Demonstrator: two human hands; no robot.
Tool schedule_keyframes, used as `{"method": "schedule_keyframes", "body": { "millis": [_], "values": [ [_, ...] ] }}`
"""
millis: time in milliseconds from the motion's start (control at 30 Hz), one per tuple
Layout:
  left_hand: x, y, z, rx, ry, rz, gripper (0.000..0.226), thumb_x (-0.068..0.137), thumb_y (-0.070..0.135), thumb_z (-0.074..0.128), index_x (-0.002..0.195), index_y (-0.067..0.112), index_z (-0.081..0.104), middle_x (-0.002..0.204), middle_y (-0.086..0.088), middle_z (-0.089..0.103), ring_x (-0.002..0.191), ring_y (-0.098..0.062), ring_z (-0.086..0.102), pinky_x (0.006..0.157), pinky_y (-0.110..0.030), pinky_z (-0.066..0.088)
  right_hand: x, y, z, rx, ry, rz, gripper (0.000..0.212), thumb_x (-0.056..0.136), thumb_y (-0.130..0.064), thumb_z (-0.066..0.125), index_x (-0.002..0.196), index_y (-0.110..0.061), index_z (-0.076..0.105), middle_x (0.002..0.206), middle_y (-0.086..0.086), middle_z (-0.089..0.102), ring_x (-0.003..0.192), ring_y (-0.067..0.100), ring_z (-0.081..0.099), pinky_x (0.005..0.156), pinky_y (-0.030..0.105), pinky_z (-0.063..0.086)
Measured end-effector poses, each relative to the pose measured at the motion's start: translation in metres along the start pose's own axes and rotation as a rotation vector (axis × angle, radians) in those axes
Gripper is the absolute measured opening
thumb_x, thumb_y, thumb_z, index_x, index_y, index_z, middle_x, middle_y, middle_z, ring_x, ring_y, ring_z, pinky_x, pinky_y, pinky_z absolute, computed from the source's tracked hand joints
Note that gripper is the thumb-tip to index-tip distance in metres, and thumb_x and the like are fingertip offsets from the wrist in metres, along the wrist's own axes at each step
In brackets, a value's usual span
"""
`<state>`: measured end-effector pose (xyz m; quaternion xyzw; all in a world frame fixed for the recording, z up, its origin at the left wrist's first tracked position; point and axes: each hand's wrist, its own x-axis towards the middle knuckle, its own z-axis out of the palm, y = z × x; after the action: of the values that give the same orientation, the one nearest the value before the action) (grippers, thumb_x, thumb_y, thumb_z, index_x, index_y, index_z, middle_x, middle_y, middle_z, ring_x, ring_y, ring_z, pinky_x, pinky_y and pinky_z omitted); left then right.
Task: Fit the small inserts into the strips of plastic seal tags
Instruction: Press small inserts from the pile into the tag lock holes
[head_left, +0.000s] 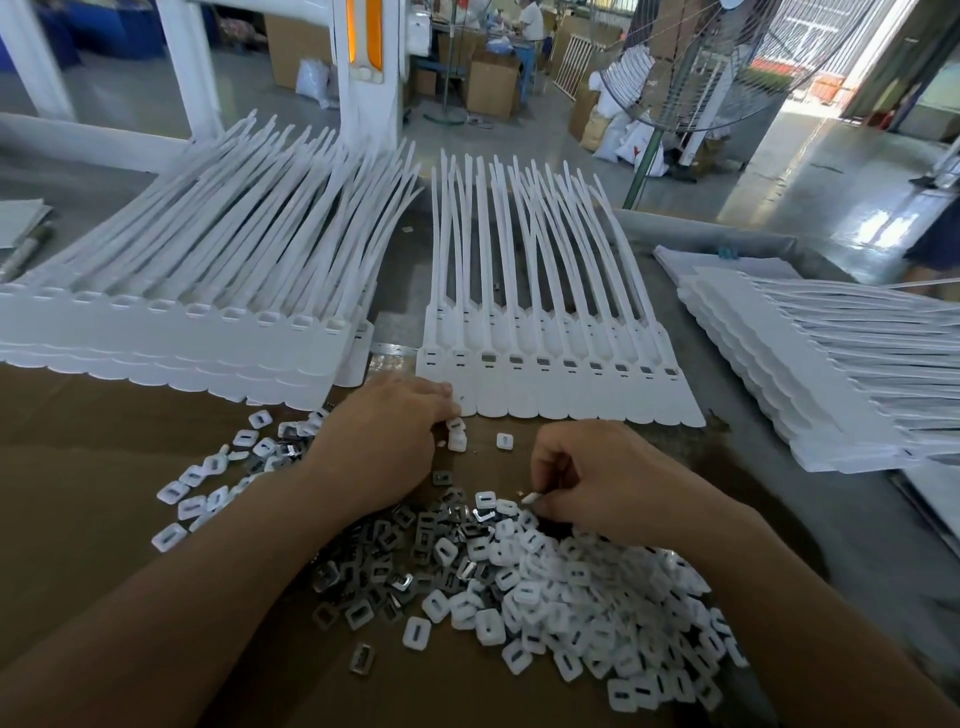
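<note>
**Inserts and hands at the near edge of the middle strip**

The middle strip (561, 384) of white plastic seal tags lies flat on the bench, its row of slotted heads nearest the person and its long tails fanning away. Several of the head slots look grey, but whether they are filled is too small to tell.

The left hand (384, 441) sits at the near left corner of the middle strip. Its fingers curl down onto a couple of white pieces (457, 435) just off that corner, and I cannot tell whether it is gripping them or only touching. The right hand (597, 478) is nearer the person than the middle strip, fingers bent inward, pinching a white insert (532, 497) between thumb and fingertips. A single insert (503, 440) lies alone just beside the middle strip's near edge, between the two hands.

The loose pile of inserts (545, 587), white plastic and grey metal mixed, spreads on brown cardboard (104, 519) on the person's side of the middle strip, under both forearms.

A thick left stack (171, 332) of tag strips lies just left of the middle strip, and a right stack (810, 364) lies slanted to its right. Beyond the middle strip's tail ends stands a floor fan (727, 62).
</note>
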<state>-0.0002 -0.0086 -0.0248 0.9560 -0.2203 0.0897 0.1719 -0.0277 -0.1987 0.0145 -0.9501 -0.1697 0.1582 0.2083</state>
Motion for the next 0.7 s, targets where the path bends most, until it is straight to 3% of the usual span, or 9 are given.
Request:
{"method": "schedule_keyframes", "body": {
  "millis": [100, 233, 400, 467, 533, 700],
  "values": [
    [0.000, 0.001, 0.000, -0.004, 0.004, 0.001, 0.047, 0.084, 0.002, 0.044, 0.124, 0.024, 0.055, 0.136, 0.009, 0.047, 0.124, -0.007, 0.039, 0.101, -0.017, 0.021, 0.001, 0.001, -0.002, 0.078, 0.038, 0.007, 0.024, 0.079, -0.018, 0.070, 0.067, -0.030, 0.052, 0.074, -0.013, 0.057, 0.069, -0.001, 0.053, 0.066, 0.016, 0.047],
    [-0.001, 0.000, 0.001, -0.016, 0.015, 0.001, 0.047, 0.083, 0.002, 0.045, 0.124, 0.023, 0.055, 0.136, 0.008, 0.047, 0.125, -0.008, 0.039, 0.103, -0.020, 0.021, 0.011, 0.001, -0.010, 0.106, 0.115, -0.009, 0.025, 0.080, -0.016, 0.069, 0.067, -0.032, 0.056, 0.071, -0.011, 0.059, 0.063, -0.003, 0.052, 0.056, 0.008, 0.041],
    [-0.004, 0.000, -0.001, -0.046, 0.038, 0.037, 0.042, 0.078, -0.004, 0.050, 0.111, 0.016, 0.065, 0.122, 0.000, 0.060, 0.113, -0.016, 0.053, 0.092, -0.016, 0.023, 0.048, 0.008, -0.022, 0.166, 0.284, 0.049, 0.019, 0.086, -0.013, 0.061, 0.074, -0.026, 0.057, 0.073, -0.016, 0.054, 0.065, -0.003, 0.051, 0.054, 0.005, 0.037],
    [-0.004, -0.001, -0.001, -0.055, 0.033, 0.059, 0.036, 0.078, -0.004, 0.052, 0.104, 0.014, 0.069, 0.111, -0.001, 0.066, 0.103, -0.017, 0.059, 0.088, -0.017, 0.031, 0.065, 0.010, -0.022, 0.176, 0.358, 0.073, 0.011, 0.088, -0.011, 0.059, 0.081, -0.019, 0.062, 0.078, -0.011, 0.055, 0.070, 0.001, 0.050, 0.063, 0.012, 0.039],
    [-0.005, -0.002, 0.000, -0.041, 0.037, 0.042, 0.036, 0.081, 0.000, 0.051, 0.109, 0.017, 0.066, 0.119, 0.002, 0.062, 0.111, -0.018, 0.054, 0.095, -0.022, 0.033, 0.077, 0.009, -0.021, 0.208, 0.400, 0.085, 0.011, 0.088, -0.009, 0.057, 0.083, -0.016, 0.064, 0.083, -0.007, 0.056, 0.074, 0.004, 0.050, 0.072, 0.021, 0.039],
    [-0.005, -0.002, 0.002, -0.004, 0.042, 0.034, 0.039, 0.082, 0.003, 0.051, 0.115, 0.020, 0.063, 0.127, 0.003, 0.057, 0.117, -0.018, 0.048, 0.102, -0.028, 0.029, 0.104, 0.004, -0.013, 0.266, 0.396, 0.137, 0.012, 0.088, -0.008, 0.056, 0.084, -0.008, 0.067, 0.097, -0.002, 0.063, 0.082, 0.009, 0.053, 0.072, 0.023, 0.040]
  ]
}}
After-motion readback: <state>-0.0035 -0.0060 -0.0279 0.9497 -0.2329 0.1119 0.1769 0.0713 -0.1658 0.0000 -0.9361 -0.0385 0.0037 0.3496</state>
